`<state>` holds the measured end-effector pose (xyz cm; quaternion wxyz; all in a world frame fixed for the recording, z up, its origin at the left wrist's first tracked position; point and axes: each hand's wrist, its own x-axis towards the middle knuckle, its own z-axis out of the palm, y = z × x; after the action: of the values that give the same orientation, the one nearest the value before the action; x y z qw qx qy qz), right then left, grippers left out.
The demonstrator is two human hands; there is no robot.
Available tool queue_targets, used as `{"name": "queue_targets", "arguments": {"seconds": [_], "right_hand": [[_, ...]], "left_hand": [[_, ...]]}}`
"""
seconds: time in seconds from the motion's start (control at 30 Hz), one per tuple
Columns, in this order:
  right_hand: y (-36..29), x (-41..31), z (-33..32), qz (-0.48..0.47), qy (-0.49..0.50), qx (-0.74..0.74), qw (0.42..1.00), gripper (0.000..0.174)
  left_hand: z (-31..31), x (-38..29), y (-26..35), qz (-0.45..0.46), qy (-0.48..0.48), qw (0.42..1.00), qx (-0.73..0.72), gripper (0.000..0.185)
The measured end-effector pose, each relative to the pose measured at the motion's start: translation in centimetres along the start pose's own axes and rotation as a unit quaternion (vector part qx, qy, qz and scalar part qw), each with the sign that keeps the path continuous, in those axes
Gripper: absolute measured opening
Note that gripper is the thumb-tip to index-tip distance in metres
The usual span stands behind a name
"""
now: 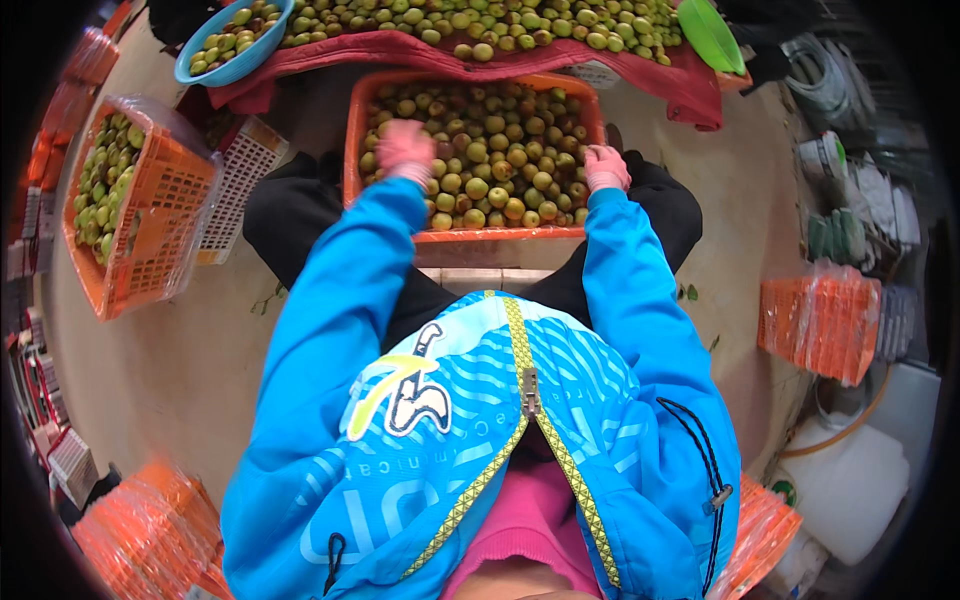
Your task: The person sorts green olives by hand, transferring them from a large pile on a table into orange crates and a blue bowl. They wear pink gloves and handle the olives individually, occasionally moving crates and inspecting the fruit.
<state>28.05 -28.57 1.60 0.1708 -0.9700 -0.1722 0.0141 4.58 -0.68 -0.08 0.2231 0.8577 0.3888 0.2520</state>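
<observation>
An orange plastic crate (480,235) full of round green-brown fruit (496,161) stands in front of me, between my knees. My left hand (406,152), in a pink glove and blurred, is over the fruit at the crate's left side; whether it holds any is not clear. At the right rim is my right hand (606,166), also pink-gloved, its fingers bent at the edge; its grip cannot be made out. Above the crate, more green fruit (480,22) lies heaped on a raised surface with a red cloth (420,56) along its edge.
A blue basin (236,71) with fruit sits at the heap's left end, a green basin (711,36) at its right. To the left stand a tilted orange crate (161,217) of green fruit and a white crate (244,180). Stacked orange crates (821,319) are at the right.
</observation>
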Motion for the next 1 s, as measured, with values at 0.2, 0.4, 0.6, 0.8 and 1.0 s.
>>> {"name": "queue_targets", "arguments": {"seconds": [0.2,0.4,0.6,0.8,1.0], "right_hand": [[6.8,2.7,3.6,0.237,-0.04,0.136,0.961,0.045],[7.7,0.8,8.1,0.219,-0.067,0.158,0.96,0.04],[5.6,0.8,7.5,0.238,-0.077,0.117,0.961,0.036],[7.5,1.9,7.0,0.226,-0.139,0.164,0.95,0.041],[9.1,2.5,7.0,0.183,-0.162,0.151,0.958,0.043]], "left_hand": [[-3.2,6.7,-13.2,-0.364,-0.037,0.93,0.023,0.056],[-1.7,4.9,-13.0,-0.488,-0.009,0.87,0.062,0.066],[1.0,4.6,-12.8,-0.553,0.041,0.825,0.109,0.077],[2.4,5.3,-11.0,-0.54,0.046,0.836,0.079,0.086],[0.3,3.8,-8.6,-0.513,-0.007,0.857,-0.056,0.094]]}}
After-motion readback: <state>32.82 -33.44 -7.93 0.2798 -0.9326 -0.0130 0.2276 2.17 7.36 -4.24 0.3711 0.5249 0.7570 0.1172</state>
